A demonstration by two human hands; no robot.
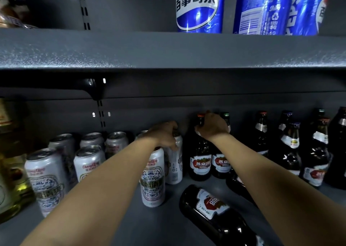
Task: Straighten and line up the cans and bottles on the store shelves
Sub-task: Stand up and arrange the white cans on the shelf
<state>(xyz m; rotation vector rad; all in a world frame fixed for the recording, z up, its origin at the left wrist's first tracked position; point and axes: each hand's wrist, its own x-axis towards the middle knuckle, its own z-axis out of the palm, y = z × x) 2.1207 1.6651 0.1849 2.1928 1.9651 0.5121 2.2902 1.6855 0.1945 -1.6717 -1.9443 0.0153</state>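
Observation:
On the lower shelf point(168, 225) stand several white beer cans at the left and dark brown beer bottles at the right. My left hand point(164, 133) grips the top of a white can point(176, 163) that stands behind another can point(152, 178). My right hand point(212, 126) is curled round the neck of an upright bottle point(200, 161) with a red and white label. A second labelled bottle point(221, 163) stands right beside it. One bottle point(215, 214) lies on its side at the shelf's front, and another bottle point(236, 185) lies partly hidden under my right forearm.
More upright bottles point(292, 152) crowd the right end. Loose rows of cans point(46, 178) fill the left, with yellowish bottles point(11, 189) at the far left edge. The upper shelf point(168, 51) overhangs closely and carries blue cola cans point(200, 8).

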